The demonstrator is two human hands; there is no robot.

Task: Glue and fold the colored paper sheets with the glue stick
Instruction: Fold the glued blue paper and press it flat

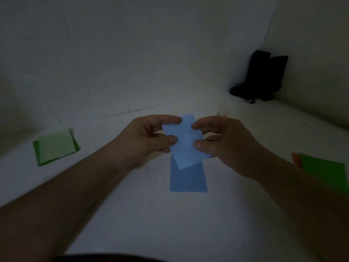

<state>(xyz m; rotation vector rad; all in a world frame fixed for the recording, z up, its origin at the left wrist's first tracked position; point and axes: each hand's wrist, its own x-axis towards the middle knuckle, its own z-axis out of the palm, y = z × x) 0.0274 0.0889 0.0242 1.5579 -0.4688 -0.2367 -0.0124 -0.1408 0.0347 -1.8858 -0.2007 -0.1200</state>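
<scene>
- At frame centre, a light blue sheet (186,146) is pinched by the left hand (151,138) and right hand (222,144).
- A darker blue sheet (188,179), seemingly flat, is seen on the desk (151,224) just below.

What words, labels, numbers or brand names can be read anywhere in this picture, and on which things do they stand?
None can be read.
The light blue paper pinched by the left hand and the right hand: plain, no print.
The darker blue sheet on the table, the pale green folded stack, the bright green sheet: plain.
The black object in the corner: too dark and blurred to show any label.
</scene>
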